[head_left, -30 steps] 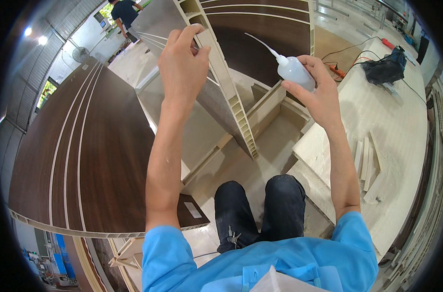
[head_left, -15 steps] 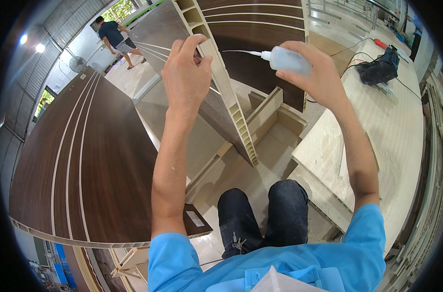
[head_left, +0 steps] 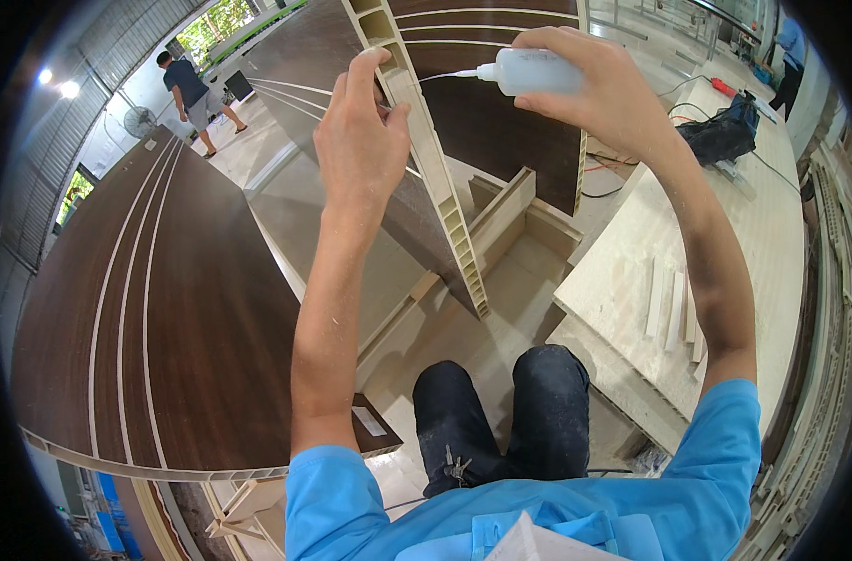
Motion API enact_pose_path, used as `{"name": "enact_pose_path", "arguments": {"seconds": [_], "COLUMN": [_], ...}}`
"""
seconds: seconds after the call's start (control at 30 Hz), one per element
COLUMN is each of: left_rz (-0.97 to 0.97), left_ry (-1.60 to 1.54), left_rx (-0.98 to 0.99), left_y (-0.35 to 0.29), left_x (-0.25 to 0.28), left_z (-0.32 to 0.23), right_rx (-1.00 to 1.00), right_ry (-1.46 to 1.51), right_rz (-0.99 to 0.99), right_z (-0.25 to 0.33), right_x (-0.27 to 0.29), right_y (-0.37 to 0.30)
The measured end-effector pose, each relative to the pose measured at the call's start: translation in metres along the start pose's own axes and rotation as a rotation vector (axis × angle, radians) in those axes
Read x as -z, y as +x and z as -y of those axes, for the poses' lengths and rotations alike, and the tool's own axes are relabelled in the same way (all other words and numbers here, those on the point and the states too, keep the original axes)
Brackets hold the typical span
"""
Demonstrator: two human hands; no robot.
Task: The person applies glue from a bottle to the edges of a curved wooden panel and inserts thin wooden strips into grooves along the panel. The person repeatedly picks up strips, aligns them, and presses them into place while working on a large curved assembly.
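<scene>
My right hand is wrapped round a translucent squeeze bottle with a long thin nozzle, held nearly level. The nozzle tip points left and reaches the edge of an upright dark-brown hollow-core panel; whether it touches cannot be told. My left hand grips that panel's pale edge, fingers curled over it and thumb bent in. The part between thumb and fingers is mostly hidden. Open cells show along the edge above and below a solid pale section near my fingers.
A brown panel with pale stripes lies at left; another striped panel stands behind. Right, a pale board carries wooden strips and a black bag-like thing. A wooden frame sits below. A person is far left.
My right hand has brought the bottle left and up, so its nozzle tip now reaches the panel edge. My left hand stays on the panel. The distant person has shifted left.
</scene>
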State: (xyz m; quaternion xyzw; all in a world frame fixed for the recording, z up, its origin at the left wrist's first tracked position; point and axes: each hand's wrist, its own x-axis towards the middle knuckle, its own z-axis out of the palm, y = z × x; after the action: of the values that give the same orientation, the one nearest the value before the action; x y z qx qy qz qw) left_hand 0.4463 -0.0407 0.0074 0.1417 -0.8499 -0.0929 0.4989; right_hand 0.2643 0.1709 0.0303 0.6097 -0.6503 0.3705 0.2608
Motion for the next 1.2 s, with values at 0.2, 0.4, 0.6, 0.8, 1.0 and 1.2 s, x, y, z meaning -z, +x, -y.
{"name": "enact_pose_path", "arguments": {"seconds": [0.2,0.4,0.6,0.8,1.0,1.2], "left_rz": [-0.018,-0.029,-0.065,-0.078,-0.069,-0.078], "left_ry": [-0.048,-0.066,-0.060,-0.072,-0.080,-0.079], "left_rx": [0.036,0.036,0.003,-0.006,0.011,-0.024], "left_y": [-0.001,-0.003,-0.003,-0.002,-0.002,-0.002], "left_x": [0.000,-0.001,-0.003,-0.005,-0.005,-0.005], "left_z": [-0.001,0.001,0.002,0.002,0.002,0.005], "right_rx": [0.090,0.021,0.047,0.100,0.141,0.087], "right_ry": [-0.143,-0.151,-0.232,-0.251,-0.281,-0.270], "right_rz": [0.034,0.132,0.111,0.110,0.141,0.208], "right_z": [0.011,0.029,0.034,0.040,0.044,0.044], "right_x": [0.011,0.032,0.032,0.036,0.034,0.040], "right_y": [0.024,0.041,0.058,0.070,0.081,0.083]}}
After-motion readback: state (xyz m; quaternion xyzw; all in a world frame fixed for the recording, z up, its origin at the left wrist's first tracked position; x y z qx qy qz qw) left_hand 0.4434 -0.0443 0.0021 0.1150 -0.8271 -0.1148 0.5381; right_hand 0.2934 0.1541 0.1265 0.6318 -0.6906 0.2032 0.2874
